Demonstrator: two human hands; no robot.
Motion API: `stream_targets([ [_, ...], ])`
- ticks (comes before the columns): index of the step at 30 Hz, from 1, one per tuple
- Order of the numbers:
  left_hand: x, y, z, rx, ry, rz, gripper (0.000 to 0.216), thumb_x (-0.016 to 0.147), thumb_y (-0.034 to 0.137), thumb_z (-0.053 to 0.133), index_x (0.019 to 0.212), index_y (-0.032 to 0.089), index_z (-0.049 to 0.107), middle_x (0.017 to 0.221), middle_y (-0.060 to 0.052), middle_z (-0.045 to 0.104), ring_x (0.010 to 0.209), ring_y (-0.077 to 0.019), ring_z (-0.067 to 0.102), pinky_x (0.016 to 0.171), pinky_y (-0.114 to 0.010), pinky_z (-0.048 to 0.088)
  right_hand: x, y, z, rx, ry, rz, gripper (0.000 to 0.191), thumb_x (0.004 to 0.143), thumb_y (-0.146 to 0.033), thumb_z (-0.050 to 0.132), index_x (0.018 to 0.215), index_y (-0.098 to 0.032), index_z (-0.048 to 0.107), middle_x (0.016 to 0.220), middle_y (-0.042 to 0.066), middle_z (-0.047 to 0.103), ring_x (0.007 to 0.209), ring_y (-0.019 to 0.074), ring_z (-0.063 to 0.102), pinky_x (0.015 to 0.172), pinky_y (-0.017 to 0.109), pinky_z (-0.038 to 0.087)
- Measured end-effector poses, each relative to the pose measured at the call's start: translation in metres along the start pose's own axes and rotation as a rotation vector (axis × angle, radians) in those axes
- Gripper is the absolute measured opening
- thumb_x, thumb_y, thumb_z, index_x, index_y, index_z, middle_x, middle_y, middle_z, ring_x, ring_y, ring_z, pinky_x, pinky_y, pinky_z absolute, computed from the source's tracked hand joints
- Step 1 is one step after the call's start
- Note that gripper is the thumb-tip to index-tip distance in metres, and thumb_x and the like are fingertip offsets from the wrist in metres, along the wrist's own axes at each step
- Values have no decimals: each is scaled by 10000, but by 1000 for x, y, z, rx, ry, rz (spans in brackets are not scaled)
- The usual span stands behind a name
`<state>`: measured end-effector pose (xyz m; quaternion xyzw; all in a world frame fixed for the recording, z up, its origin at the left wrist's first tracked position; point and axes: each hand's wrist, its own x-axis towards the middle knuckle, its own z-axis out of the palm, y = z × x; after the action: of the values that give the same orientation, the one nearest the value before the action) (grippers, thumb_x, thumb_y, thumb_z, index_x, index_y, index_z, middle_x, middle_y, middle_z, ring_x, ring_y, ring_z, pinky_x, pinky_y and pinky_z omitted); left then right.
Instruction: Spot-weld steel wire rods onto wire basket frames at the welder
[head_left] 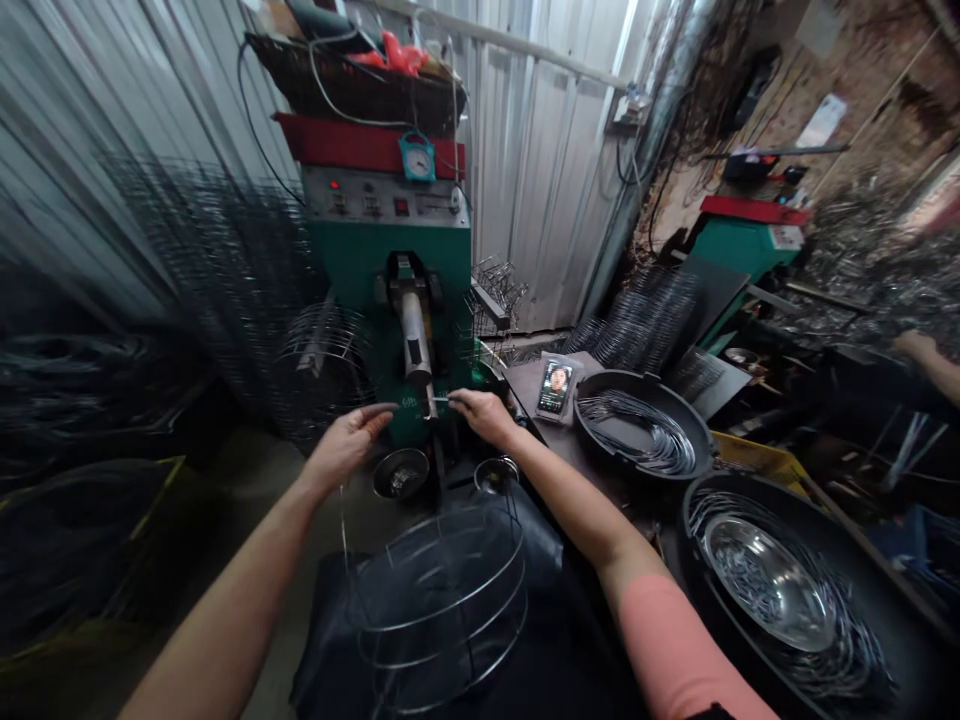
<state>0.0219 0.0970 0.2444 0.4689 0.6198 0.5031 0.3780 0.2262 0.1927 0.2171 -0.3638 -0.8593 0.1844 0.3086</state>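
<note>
Your right hand (480, 415) pinches a short wire (441, 400) shut between the fingers, right at the electrode of the green spot welder (390, 270), 12 o'clock. Your left hand (345, 447) is partly open, fingers extended; can't tell if it holds the thin wire (343, 530) below it. The wire basket frame (450, 603) sits at 6 o'clock; the black tray (645, 376) of wire rings, 2 o'clock.
</note>
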Motion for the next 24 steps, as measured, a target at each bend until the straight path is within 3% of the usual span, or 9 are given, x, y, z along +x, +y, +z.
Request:
stream_targets([
  [2, -1, -17, 8, -60, -24, -151, 289, 623, 283, 671, 884, 160, 667, 443, 47, 470, 361, -76, 349, 340, -192, 232, -8, 14, 23, 35, -72, 67, 205, 867, -264, 498, 998, -186, 635, 874, 9, 672, 800, 112, 602, 721, 172, 401],
  [6, -5, -33, 12, -138, -34, -279, 237, 573, 198, 672, 807, 163, 658, 521, 25, 561, 343, -53, 339, 326, -184, 183, -19, 25, 47, 90, -118, 127, 216, 869, -277, 488, 985, -178, 641, 770, -9, 649, 710, 100, 573, 654, 163, 384],
  [14, -2, -54, 8, -122, -53, -209, 268, 570, 250, 700, 822, 158, 688, 435, 36, 505, 327, -55, 296, 314, -181, 149, -23, 22, 53, 33, -148, 140, 208, 874, -273, 473, 987, -196, 631, 732, -19, 632, 642, 93, 541, 600, 162, 361],
  [18, 1, -64, 2, -16, -125, -153, 372, 557, 242, 689, 925, 187, 693, 525, 15, 587, 333, -58, 318, 304, -175, 199, -26, 18, 53, -88, -194, 121, 219, 891, -281, 445, 1032, -243, 608, 813, -13, 654, 713, 110, 576, 646, 175, 379],
  [21, 6, -69, -3, 46, -186, -58, 422, 536, 206, 661, 957, 211, 691, 713, -19, 676, 485, -116, 511, 369, -178, 343, -27, 15, 51, -227, -262, 79, 285, 910, -279, 391, 1148, -279, 548, 924, 9, 647, 796, 136, 598, 673, 200, 402],
  [24, 11, -72, -5, 63, -216, 12, 424, 522, 181, 622, 939, 214, 695, 924, -40, 691, 829, -203, 605, 540, -207, 463, -26, 10, 50, -380, -330, 25, 372, 911, -250, 352, 1266, -318, 439, 1024, 39, 609, 817, 164, 611, 668, 241, 432],
])
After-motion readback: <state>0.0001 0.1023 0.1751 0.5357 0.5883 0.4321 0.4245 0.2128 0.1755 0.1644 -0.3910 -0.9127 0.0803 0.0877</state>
